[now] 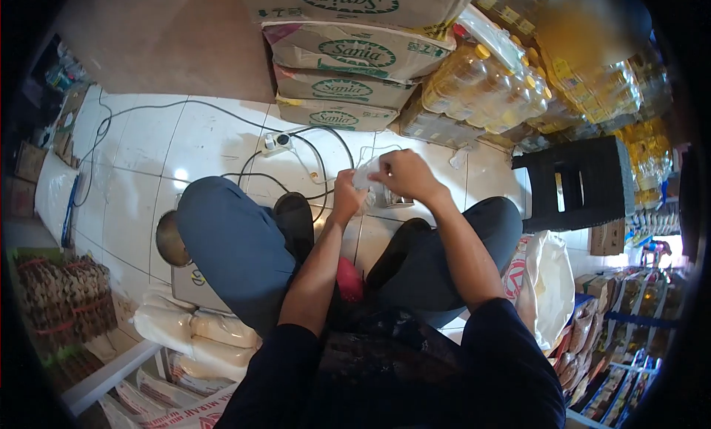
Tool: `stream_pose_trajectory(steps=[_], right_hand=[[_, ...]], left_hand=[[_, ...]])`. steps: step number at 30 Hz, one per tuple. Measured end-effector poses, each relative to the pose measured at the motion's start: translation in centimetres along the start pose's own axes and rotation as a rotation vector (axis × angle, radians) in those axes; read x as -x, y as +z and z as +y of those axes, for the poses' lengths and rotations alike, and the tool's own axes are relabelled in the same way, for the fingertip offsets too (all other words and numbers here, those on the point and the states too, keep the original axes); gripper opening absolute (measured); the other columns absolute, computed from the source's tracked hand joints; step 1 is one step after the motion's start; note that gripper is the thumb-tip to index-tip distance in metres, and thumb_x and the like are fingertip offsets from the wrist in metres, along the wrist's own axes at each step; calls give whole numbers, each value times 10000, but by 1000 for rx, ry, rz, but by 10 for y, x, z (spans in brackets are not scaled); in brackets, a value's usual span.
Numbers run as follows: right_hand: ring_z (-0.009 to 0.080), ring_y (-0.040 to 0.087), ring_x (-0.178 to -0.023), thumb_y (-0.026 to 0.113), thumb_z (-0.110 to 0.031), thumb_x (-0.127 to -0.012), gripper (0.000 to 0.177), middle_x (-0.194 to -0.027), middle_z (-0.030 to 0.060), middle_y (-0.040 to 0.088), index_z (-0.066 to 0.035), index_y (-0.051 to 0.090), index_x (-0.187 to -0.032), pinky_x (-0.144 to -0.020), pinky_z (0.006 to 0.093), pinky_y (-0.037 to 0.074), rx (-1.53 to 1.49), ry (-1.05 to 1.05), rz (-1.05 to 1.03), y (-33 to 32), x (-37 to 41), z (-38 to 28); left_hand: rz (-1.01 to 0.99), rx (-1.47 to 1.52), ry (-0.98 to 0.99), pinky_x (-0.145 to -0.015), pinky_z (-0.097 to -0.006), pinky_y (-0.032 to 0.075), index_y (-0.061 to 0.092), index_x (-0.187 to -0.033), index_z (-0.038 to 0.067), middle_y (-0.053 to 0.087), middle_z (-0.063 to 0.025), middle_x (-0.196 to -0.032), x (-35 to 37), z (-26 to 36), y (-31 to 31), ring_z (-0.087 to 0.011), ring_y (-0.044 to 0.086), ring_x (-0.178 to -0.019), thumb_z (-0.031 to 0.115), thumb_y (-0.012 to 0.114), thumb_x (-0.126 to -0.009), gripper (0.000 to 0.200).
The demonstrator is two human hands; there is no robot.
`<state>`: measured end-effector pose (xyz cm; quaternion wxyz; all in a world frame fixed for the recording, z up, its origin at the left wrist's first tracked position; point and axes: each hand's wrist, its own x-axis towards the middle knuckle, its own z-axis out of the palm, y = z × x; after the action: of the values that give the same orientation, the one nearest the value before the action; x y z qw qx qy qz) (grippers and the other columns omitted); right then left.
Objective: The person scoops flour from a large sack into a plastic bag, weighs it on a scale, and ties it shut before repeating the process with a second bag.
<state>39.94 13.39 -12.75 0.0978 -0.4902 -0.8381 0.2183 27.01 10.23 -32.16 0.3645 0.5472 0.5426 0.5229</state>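
Observation:
Between my knees, both hands hold a small clear plastic bag (364, 175) above the tiled floor. My left hand (349, 198) is closed around its lower left side. My right hand (409, 175) pinches the upper right part with bent fingers. Whatever the bag contains is too small to make out. Just below my right hand, a small shiny object (398, 201) sits on the floor, partly covered. Left of my hands lies a white power socket (278, 142) with a plug in it.
Black cables (255, 125) loop over the floor. Stacked Sania cartons (344, 88) and packs of yellow oil bottles (481, 88) stand ahead. To the right are a black stool (574, 184) and a white sack (549, 288); filled plastic bags (200, 333) lie at lower left.

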Motion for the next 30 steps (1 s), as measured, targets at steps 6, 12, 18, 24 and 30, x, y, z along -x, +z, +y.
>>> stream_pose_trajectory(steps=[6, 12, 18, 24, 30], right_hand=[[390, 625, -750, 612, -392, -829, 418, -706, 226, 623, 5, 649, -702, -702, 448, 487, -11, 281, 100, 4, -3, 11], [407, 617, -713, 584, -266, -772, 291, -720, 254, 619, 9, 656, -710, -718, 449, 488, -94, 184, -77, 20, -9, 14], [387, 614, -676, 586, -187, -745, 201, -685, 231, 612, 3, 650, -731, -664, 440, 481, -111, 183, -5, -5, -6, -7], [341, 535, -1009, 668, -256, -739, 260, -1019, 200, 570, -14, 650, -833, -825, 411, 440, 72, -67, 210, 1, 1, -23], [391, 475, -1102, 679, -225, -734, 274, -1075, 222, 568, 25, 650, -840, -920, 467, 407, 179, 9, 183, 46, 0, -18]], left_hand=[[-19, 4, -112, -824, -412, 450, 664, -933, 8, 622, -196, -913, 0, -5, 1, -362, 559, -952, 109, 694, -650, 302], [-18, -32, -29, -813, -419, 450, 651, -897, 3, 610, -206, -934, 0, 8, -2, -364, 547, -944, 118, 708, -636, 292], [-16, -83, 123, -772, -428, 451, 627, -841, 2, 604, -177, -856, -5, -20, 6, -366, 540, -890, 145, 704, -624, 271], [16, -126, 169, -772, -429, 450, 620, -852, -15, 604, -171, -869, -3, -5, 2, -362, 533, -901, 44, 653, -616, 246], [-19, -173, 136, -824, -412, 442, 612, -884, -14, 598, -173, -889, -5, -22, 9, -360, 531, -948, -48, 576, -620, 269]])
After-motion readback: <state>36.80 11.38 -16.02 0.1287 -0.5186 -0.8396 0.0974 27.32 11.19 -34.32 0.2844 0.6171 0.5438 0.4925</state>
